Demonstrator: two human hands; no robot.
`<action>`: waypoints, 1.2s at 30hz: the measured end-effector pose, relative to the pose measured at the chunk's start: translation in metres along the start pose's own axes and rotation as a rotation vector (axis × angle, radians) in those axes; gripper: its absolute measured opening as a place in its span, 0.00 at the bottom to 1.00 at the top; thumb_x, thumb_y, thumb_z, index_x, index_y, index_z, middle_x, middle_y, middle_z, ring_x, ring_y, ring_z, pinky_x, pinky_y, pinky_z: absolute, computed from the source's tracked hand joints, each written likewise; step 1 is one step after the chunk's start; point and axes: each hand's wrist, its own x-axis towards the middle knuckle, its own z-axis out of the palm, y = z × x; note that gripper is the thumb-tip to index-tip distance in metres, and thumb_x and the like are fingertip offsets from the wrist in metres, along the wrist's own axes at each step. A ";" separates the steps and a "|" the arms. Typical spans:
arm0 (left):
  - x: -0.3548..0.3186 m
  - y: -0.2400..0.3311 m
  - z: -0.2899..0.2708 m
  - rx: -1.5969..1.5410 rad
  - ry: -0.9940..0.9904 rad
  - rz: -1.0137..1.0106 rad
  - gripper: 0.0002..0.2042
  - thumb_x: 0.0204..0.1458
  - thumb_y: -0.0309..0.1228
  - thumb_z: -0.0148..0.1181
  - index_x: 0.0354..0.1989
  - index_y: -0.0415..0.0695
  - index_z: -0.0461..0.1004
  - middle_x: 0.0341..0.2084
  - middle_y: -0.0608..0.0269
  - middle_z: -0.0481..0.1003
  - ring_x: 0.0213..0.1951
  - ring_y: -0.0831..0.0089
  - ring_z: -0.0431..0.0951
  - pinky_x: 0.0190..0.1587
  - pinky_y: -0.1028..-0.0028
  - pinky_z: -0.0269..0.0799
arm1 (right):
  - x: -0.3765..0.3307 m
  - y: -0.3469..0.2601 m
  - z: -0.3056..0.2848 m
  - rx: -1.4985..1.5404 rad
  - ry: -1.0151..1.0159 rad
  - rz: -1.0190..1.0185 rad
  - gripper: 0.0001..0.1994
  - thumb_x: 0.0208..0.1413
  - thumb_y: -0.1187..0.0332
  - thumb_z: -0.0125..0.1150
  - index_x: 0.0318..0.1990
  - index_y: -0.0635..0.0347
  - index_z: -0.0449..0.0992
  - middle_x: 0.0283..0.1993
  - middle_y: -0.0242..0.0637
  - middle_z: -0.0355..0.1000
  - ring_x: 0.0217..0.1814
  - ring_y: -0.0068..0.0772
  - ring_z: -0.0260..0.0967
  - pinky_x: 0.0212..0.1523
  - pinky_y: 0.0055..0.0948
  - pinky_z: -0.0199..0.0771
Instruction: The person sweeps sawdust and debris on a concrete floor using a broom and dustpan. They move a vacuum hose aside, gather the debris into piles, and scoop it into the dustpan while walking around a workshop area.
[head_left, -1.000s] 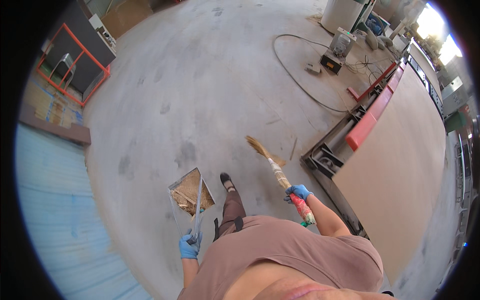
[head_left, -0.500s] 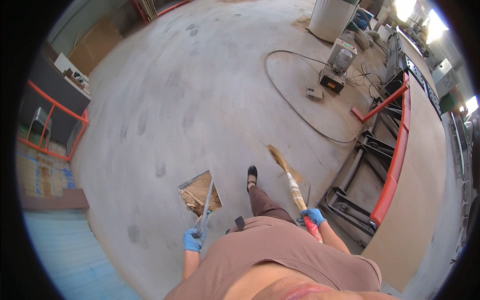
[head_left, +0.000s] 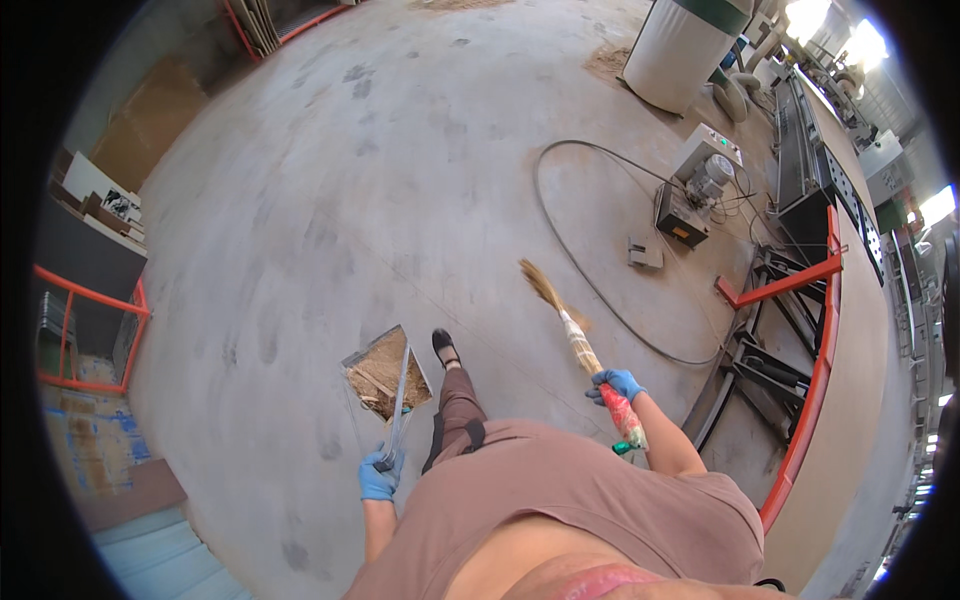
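My left hand (head_left: 379, 474), in a blue glove, is closed around the long metal handle of a dustpan (head_left: 370, 344). Brown, sawdust-like debris (head_left: 380, 373) with some longer scraps fills the pan. Whether the pan touches the floor I cannot tell. On the right, my gloved right hand (head_left: 617, 386) grips a straw broom (head_left: 581, 347) by its red-wrapped handle. The bristles point forward and a little left, apart from the dustpan. A green piece shows at the near end of the handle.
Grey concrete floor (head_left: 450, 220) spreads ahead. To the right, a hose (head_left: 560, 235) curves from a motor unit (head_left: 690, 200) beside a red-and-black metal frame (head_left: 800, 350). A white cylindrical container (head_left: 675, 60) stands farther back. An orange railing (head_left: 90, 290) is at the left.
The surroundings have shifted in view as I move, and a foot shows farther left. The broom has lifted into view, exposing its handle end. Both hands keep their holds.
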 end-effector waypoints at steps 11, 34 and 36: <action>0.263 0.229 0.360 0.132 0.018 -0.114 0.26 0.41 0.21 0.52 0.55 0.39 0.67 0.41 0.45 0.76 0.44 0.48 0.77 0.54 0.43 0.72 | 0.076 -0.320 0.204 0.138 0.073 -0.055 0.15 0.54 0.71 0.61 0.46 0.72 0.73 0.36 0.52 0.76 0.31 0.46 0.79 0.26 0.38 0.81; 0.773 0.583 1.073 0.266 0.069 -0.108 0.29 0.38 0.21 0.50 0.56 0.36 0.65 0.32 0.48 0.74 0.33 0.51 0.76 0.50 0.44 0.74 | 0.428 -1.181 0.546 0.260 -0.043 -0.035 0.21 0.56 0.65 0.58 0.56 0.60 0.65 0.37 0.52 0.77 0.24 0.39 0.75 0.23 0.32 0.80; 0.821 0.603 1.141 0.276 0.072 -0.147 0.28 0.38 0.21 0.49 0.55 0.36 0.65 0.30 0.49 0.73 0.31 0.52 0.75 0.49 0.45 0.75 | 0.446 -1.234 0.566 0.259 0.008 -0.052 0.19 0.55 0.66 0.58 0.52 0.62 0.68 0.36 0.52 0.77 0.25 0.41 0.76 0.23 0.33 0.81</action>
